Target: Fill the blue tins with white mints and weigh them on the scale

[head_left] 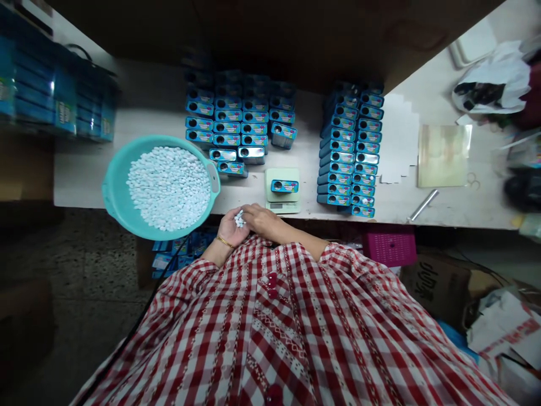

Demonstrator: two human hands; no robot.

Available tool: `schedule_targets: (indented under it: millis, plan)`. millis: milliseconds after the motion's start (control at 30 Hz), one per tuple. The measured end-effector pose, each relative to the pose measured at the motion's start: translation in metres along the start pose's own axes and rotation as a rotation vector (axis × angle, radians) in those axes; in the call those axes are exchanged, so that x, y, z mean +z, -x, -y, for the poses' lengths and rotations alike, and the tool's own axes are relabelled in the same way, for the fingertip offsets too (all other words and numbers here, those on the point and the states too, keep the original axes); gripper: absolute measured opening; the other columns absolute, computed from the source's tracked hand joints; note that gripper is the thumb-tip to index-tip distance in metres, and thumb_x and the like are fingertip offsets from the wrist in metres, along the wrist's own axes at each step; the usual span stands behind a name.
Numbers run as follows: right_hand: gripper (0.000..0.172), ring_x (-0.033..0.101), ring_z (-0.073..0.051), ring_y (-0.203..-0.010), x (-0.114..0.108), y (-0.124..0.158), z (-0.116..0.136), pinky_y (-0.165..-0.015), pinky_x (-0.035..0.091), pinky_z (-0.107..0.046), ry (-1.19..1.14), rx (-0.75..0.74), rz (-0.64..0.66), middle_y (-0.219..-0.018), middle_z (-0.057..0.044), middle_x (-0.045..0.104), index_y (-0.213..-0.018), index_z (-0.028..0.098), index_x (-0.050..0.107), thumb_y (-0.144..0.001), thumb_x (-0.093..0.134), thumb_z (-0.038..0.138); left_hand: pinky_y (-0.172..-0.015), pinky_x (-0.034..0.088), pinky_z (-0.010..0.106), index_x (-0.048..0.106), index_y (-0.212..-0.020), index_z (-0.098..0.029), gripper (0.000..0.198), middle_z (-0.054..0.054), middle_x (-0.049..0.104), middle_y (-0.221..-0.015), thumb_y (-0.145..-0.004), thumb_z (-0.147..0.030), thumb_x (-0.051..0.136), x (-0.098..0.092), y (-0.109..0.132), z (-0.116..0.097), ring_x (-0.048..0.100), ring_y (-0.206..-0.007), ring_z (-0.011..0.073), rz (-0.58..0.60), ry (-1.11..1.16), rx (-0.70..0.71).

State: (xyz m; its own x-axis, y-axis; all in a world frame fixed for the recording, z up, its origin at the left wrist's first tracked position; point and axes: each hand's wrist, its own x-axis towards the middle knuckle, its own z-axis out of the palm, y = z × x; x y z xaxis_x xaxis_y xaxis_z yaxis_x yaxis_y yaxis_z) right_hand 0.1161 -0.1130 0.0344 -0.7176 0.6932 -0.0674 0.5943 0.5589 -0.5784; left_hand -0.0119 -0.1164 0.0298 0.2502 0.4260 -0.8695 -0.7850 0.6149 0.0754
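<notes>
My left hand (230, 226) is cupped palm up at the table's near edge, holding a small heap of white candies (239, 219). My right hand (261, 218) lies against it, fingers curled over the heap and pinching at the pieces. Just beyond the hands a blue tin (284, 185) rests on a pale green scale (282, 194). A teal basin (116, 189) full of white candies (169, 186) sits to the left, hanging partly over the table edge.
Rows of blue tins (236, 121) stand behind the basin, and two stacked columns of tins (353, 155) right of the scale. White sheets (399, 138), a shiny card (443, 155) and a metal rod (422, 204) lie further right. A pink basket (391, 248) and cardboard boxes (439, 285) sit below.
</notes>
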Motion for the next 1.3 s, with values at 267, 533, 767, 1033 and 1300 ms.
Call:
schedule_targets:
  millis: [267,533,767,1033,1300]
  plan:
    - [0.015,0.054,-0.017,-0.088,-0.036,0.025,-0.06,-0.079,0.046,-0.028,-0.227,0.247,-0.419,-0.092,-0.007,0.059,-0.09,0.016,0.063,-0.083,0.05,0.013,-0.077,0.055,0.033,0.063,-0.075,-0.009,0.028,0.014,0.071,-0.085,-0.086,-0.015,0.038,0.037,-0.009,0.005,0.068,-0.085,0.0206,0.096,-0.087,0.04]
    - [0.009,0.058,-0.015,-0.082,-0.035,0.025,-0.085,-0.078,0.047,-0.026,-0.214,0.36,-0.473,-0.086,-0.004,0.06,-0.081,0.02,0.068,-0.08,0.06,0.015,-0.087,0.052,0.037,0.065,-0.081,-0.011,0.022,0.013,0.071,-0.09,-0.082,-0.016,0.043,0.03,-0.008,0.008,0.065,-0.101,0.0226,0.042,-0.078,0.052]
    - [0.007,0.058,-0.014,-0.08,-0.046,0.025,-0.088,-0.076,0.048,-0.028,-0.369,0.422,-0.665,-0.083,-0.002,0.062,-0.075,0.02,0.068,-0.078,0.062,0.017,-0.086,0.052,0.035,0.064,-0.08,-0.01,0.023,0.013,0.071,-0.089,-0.083,-0.016,0.042,0.027,-0.008,0.007,0.065,-0.1,0.0222,0.041,-0.06,0.058]
    - [0.01,0.059,-0.014,-0.075,-0.048,0.026,-0.089,-0.068,0.051,-0.028,-0.457,0.513,-0.703,-0.079,-0.002,0.062,-0.073,0.019,0.067,-0.08,0.06,0.022,-0.082,0.054,0.036,0.064,-0.088,-0.01,0.023,0.014,0.071,-0.091,-0.083,-0.015,0.042,0.023,-0.011,0.003,0.065,-0.099,0.0226,0.053,-0.037,0.049]
    - [0.014,0.058,-0.011,-0.071,-0.074,0.047,-0.085,-0.064,0.054,-0.027,-0.523,0.47,-0.931,-0.082,0.0,0.058,-0.084,0.02,0.065,-0.083,0.059,0.033,-0.08,0.054,0.03,0.064,-0.092,-0.009,0.023,0.012,0.07,-0.085,-0.084,-0.014,0.043,0.018,-0.006,-0.004,0.067,-0.092,0.0196,-0.017,-0.023,0.081]
